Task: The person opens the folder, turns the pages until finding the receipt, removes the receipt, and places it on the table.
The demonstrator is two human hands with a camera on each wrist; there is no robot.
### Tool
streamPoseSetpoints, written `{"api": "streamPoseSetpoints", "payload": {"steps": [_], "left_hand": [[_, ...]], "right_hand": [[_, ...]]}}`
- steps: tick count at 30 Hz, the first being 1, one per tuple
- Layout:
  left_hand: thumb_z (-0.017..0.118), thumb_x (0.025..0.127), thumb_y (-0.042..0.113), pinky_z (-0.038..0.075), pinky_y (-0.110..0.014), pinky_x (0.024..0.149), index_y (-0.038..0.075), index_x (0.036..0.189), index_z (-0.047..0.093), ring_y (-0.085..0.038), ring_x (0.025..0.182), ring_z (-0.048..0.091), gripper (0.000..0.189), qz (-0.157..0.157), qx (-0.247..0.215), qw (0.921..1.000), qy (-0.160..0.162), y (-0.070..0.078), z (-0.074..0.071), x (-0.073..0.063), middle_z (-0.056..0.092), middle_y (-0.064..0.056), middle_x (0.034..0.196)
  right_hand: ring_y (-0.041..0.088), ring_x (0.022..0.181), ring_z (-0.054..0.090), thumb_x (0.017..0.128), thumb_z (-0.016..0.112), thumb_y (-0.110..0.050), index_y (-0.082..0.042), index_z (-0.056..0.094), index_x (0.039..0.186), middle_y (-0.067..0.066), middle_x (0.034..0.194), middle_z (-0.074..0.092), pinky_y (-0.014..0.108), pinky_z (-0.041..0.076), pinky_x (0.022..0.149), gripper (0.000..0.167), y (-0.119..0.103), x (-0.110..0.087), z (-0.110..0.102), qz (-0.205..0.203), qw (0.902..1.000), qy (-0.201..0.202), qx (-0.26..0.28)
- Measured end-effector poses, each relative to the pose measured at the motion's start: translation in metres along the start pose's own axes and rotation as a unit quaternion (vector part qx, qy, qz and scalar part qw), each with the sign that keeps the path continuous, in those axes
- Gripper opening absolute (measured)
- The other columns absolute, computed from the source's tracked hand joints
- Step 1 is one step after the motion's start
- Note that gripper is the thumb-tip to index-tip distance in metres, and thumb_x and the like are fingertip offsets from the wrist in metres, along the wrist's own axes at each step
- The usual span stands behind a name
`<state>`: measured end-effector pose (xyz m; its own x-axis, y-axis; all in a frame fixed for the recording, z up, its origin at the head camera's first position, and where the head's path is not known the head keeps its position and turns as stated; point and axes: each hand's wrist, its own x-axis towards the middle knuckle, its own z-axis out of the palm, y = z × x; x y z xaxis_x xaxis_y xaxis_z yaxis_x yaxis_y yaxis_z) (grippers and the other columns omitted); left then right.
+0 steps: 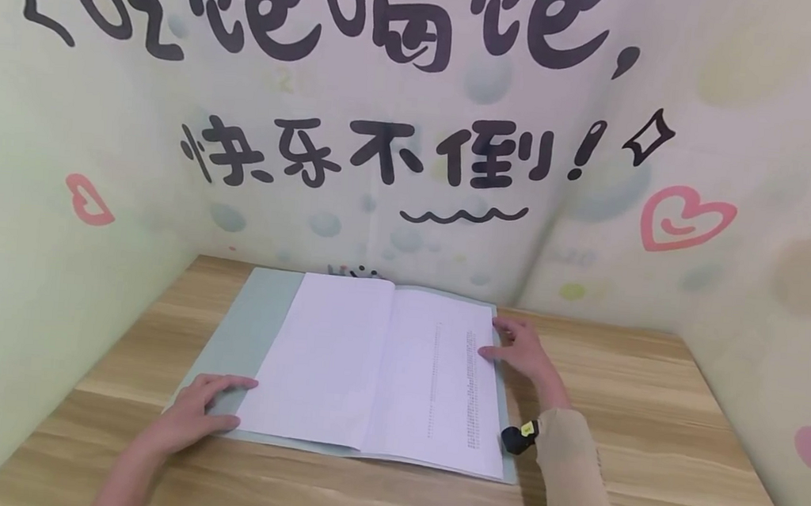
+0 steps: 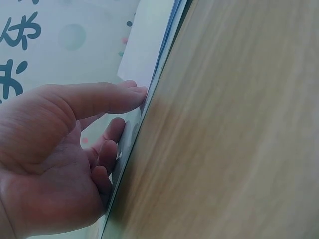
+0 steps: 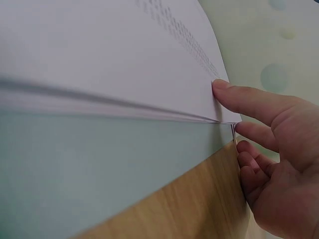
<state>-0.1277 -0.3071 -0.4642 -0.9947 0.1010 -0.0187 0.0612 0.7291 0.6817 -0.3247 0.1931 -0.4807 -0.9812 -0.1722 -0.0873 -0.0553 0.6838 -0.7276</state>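
An open folder (image 1: 258,305) with a pale blue-green cover lies on the table, with white pages inside. Its left page (image 1: 329,358) looks blank; the right page (image 1: 452,384) bears columns of small print. My left hand (image 1: 196,411) rests on the cover's lower left, fingertips at the left page's edge. In the left wrist view its thumb (image 2: 117,98) lies by the paper's edge. At the right page's outer edge is my right hand (image 1: 523,348), thumb touching the paper. The right wrist view shows that thumb (image 3: 249,102) on the page, the index finger (image 3: 256,134) against the edge.
The wood-grain table (image 1: 616,397) extends to both sides and in front of the folder. Walls with printed lettering (image 1: 385,152) and pink hearts (image 1: 687,219) enclose its back and sides. A black device (image 1: 520,437) is strapped at the right wrist.
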Motion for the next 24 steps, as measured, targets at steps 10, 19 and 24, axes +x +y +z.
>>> {"api": "streamPoseSetpoints", "payload": {"steps": [10,19,24], "left_hand": [[0.076,0.08,0.018,0.037,-0.032,0.084,0.016,0.125,0.064,-0.026,0.11,0.044,0.046,-0.004,0.0,1.0,-0.005,0.0015,-0.0008,0.0006,0.053,-0.015,0.126],[0.076,0.08,0.018,0.037,-0.031,0.084,0.017,0.126,0.064,-0.026,0.11,0.043,0.047,-0.012,-0.009,0.9999,-0.008,0.0014,-0.0012,0.0016,0.052,-0.016,0.127],[0.076,0.08,0.018,0.038,-0.032,0.084,0.016,0.126,0.064,-0.027,0.111,0.044,0.047,-0.009,-0.009,0.9999,-0.007,0.001,-0.0013,0.001,0.052,-0.016,0.127]], "right_hand": [[0.038,0.127,0.046,0.084,0.077,-0.021,-0.012,0.042,0.149,0.02,0.14,0.047,0.056,0.041,0.106,0.074,-0.0029,-0.003,-0.0007,-0.029,0.9994,0.013,0.014],[0.03,0.108,0.057,0.086,0.075,-0.014,-0.013,0.041,0.149,0.017,0.121,0.061,0.044,0.049,0.095,0.071,-0.0043,-0.0024,0.0007,-0.042,0.9989,0.017,0.015],[0.029,0.103,0.058,0.089,0.071,-0.011,-0.012,0.042,0.149,0.017,0.115,0.062,0.033,0.048,0.082,0.067,-0.0053,-0.0031,0.0008,-0.052,0.9981,0.027,0.015]]}}
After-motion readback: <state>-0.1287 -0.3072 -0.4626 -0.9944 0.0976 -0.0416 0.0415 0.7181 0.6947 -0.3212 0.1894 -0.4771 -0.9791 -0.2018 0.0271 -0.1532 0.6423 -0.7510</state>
